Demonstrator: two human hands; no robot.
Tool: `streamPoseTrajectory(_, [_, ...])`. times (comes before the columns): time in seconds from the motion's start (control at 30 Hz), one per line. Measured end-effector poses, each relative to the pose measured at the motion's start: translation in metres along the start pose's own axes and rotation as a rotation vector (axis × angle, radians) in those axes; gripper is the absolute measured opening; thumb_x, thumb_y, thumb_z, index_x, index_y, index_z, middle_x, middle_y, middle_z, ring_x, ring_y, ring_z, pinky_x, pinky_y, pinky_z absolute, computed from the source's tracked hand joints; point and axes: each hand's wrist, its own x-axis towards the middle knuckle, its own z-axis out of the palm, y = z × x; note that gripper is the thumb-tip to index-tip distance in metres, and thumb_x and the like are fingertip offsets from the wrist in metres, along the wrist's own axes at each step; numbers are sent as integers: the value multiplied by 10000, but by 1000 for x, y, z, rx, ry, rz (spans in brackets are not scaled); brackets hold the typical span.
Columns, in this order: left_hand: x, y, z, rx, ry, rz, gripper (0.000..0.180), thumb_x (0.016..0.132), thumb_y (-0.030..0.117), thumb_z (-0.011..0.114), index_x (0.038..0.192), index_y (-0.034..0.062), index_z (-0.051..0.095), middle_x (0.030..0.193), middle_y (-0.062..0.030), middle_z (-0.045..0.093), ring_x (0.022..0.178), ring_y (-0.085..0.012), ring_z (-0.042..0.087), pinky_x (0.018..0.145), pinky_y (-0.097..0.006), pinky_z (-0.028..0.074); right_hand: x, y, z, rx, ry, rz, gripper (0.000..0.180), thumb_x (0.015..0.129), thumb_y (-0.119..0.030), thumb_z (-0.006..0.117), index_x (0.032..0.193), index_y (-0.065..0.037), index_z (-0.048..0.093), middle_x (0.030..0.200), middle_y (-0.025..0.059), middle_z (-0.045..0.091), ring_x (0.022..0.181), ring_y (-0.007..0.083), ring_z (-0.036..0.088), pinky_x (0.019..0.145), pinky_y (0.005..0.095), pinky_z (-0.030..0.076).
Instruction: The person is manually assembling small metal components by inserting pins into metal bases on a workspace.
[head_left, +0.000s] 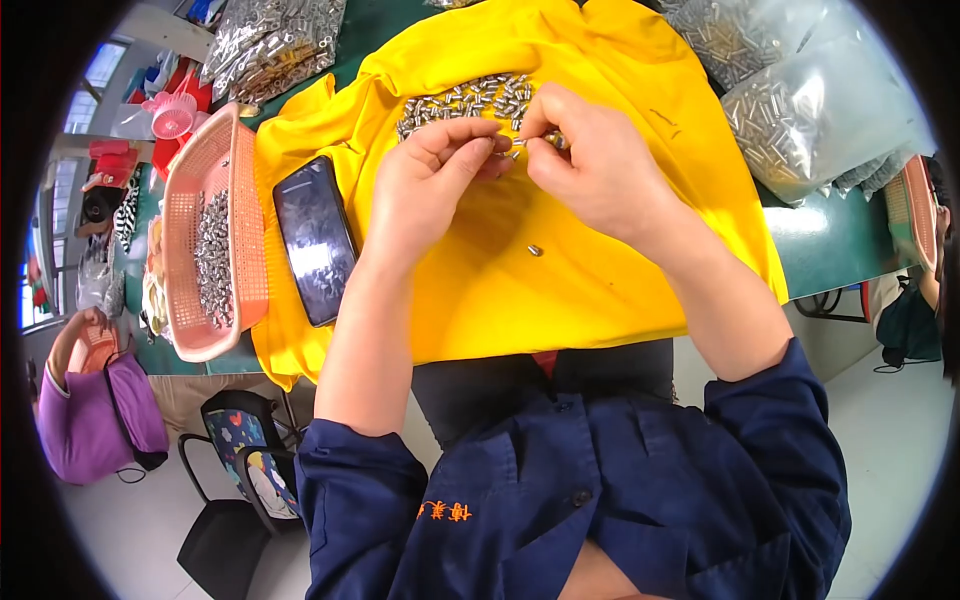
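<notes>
My left hand [432, 180] is closed, its thumb pressed near the curled fingertips; what sits between them is too small to make out. Just across from it my right hand [595, 165] pinches a small shiny metal piece between thumb and forefinger, and more metal glints under its curled fingers. Both hands hover over a yellow cloth [480, 310] spread on the table. Beyond them lies a pile of small silver metal cylinders [465, 100], partly hidden by my hands. One loose metal cylinder [535, 251] rests on the cloth nearer to me.
At left, a black phone [316, 240] lies beside a pink plastic basket [250, 270] holding small metal parts. Clear bags of metal parts [275, 45] stand at the back left, with another bag [780, 130] at right on the green table [835, 240]. Another person's purple sleeve [85, 425] shows far left.
</notes>
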Motion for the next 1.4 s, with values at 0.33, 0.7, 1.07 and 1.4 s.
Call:
streamPoseTrajectory(0.33, [-1,-4,-3,-494,-129,-92,143,821,47,541,956,5,558,832,-53,589,742,-138,576,694,-257,486,-1,-2,-1,240,-7,9,100,729,-99,507,781,-19,477,619,87,519,543,168,497,520,273,405])
streamPoseTrajectory(0.7, [-3,-2,0,-457,-147,-105,127,809,28,548,930,-2,567,822,-69,601,752,-148,591,703,-259,492,-3,-3,1,66,13,-105,75,736,-85,504,758,-29,459,640,122,537,589,254,541,532,321,425])
streamPoseTrajectory(1.07, [-3,4,5,-292,-109,26,141,790,3,560,927,-24,580,830,-77,618,754,-139,599,714,-240,484,-3,-5,2,-35,63,-219,57,736,-56,491,738,-45,435,636,122,524,612,307,526,551,378,424])
streamPoseTrajectory(1.4, [-1,1,-7,-245,20,43,138,776,-18,570,914,-20,577,818,-87,612,742,-162,603,718,-258,488,-3,-10,-8,68,79,-45,94,716,-73,511,790,-31,473,621,110,524,566,262,525,522,330,414])
